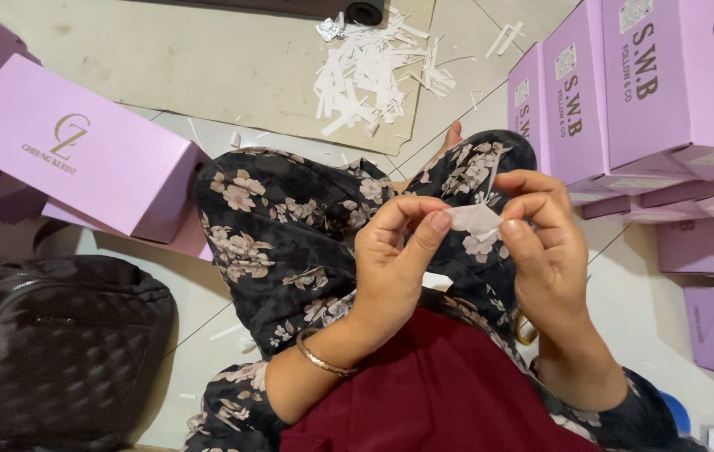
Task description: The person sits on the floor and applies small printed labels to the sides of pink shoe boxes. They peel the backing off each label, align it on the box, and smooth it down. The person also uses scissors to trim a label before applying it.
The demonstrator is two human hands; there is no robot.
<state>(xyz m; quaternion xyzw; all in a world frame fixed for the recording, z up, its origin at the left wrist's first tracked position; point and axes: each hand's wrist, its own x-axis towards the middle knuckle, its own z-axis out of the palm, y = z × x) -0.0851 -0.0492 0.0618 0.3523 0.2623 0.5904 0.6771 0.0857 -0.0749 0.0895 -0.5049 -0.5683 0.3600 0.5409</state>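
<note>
Seemingly mid-peel, from the head view: left hand and right hand both pinched on a small translucent white sticker held over the lap, between thumb and fingertips. Calls next for a gentle, steady pull apart, near lilac boxes and paper scraps.

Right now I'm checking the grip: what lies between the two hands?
In the head view, a small whitish translucent slip bridges the gap, pinched by the left hand and the right hand. Behind it is only the floral-print cloth over the lap.
</note>
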